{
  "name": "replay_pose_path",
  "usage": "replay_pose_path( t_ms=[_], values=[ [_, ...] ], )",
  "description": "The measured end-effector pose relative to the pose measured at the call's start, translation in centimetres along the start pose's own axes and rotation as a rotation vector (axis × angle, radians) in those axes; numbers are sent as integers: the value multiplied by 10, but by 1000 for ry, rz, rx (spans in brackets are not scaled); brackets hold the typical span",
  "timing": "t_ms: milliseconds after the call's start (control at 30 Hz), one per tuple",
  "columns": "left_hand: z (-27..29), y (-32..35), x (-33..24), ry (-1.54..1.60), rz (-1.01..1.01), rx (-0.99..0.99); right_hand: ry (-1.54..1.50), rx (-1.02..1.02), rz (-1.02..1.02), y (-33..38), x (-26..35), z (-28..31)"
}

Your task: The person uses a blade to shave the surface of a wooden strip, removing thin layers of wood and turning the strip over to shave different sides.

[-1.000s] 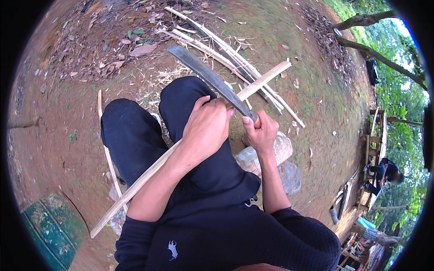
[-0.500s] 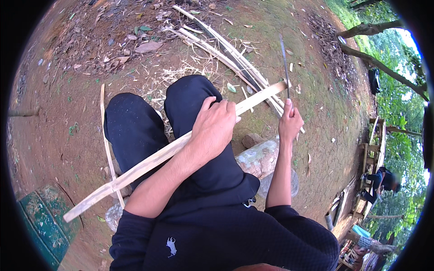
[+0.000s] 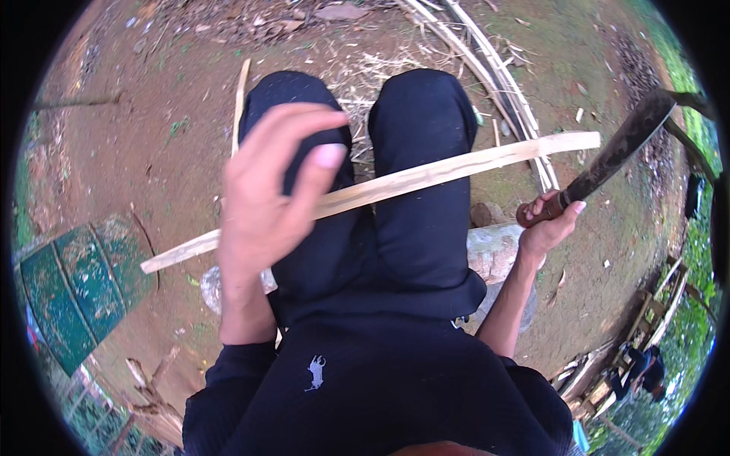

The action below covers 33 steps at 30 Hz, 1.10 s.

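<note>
A long pale strip of split wood or bamboo [image 3: 433, 175] lies across both my thighs, sloping up toward the right. My left hand [image 3: 270, 190], slightly smeared by motion, hovers over the strip's left part with thumb and fingers apart. It hides a stretch of the strip behind it and holds nothing. On the right, my right hand [image 3: 549, 232] is closed around the brown handle of a machete [image 3: 620, 148]. The dark, broad blade points up and to the right, apart from the strip's right end.
Several long split strips [image 3: 494, 64] lie on the ground ahead, among shavings [image 3: 391, 62]. A log [image 3: 498, 251] lies by my right thigh. At left is a dented green drum [image 3: 80, 277]. Another person [image 3: 642, 372] is far off at right, near wooden benches or rails.
My left hand has let go of the strip and lifted, moving left. My right hand has swung the machete rightward, away from the strip's end, and its broad side now shows. The view has shifted.
</note>
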<state>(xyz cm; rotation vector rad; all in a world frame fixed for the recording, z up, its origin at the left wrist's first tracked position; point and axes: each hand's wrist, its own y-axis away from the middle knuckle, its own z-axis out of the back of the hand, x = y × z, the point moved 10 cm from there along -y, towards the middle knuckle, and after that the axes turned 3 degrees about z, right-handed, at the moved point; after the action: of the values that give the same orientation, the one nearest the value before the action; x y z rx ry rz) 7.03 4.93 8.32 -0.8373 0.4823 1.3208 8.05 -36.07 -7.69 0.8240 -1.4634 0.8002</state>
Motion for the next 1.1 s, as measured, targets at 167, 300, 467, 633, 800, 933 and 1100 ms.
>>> replay_pose_path(
  t_ms=[167,300,467,633,800,933,1100],
  values=[
    [75,73,73,-345,295,-11,51,138,-1,9,0,-31],
    [86,126,107,-412,456,106,14,201,-42,17,-8,-59],
    [65,147,128,-231,630,99,16,278,-36,27,-7,-84],
    [52,117,87,-235,437,-85,70,311,0,32,8,-93],
    [27,78,70,-184,370,-45,44,389,41,40,28,-102],
    [13,55,54,-144,311,9,156,599,29,63,39,-124],
    [0,53,62,-2,319,91,346,795,-125,100,55,-141]
  ],
)
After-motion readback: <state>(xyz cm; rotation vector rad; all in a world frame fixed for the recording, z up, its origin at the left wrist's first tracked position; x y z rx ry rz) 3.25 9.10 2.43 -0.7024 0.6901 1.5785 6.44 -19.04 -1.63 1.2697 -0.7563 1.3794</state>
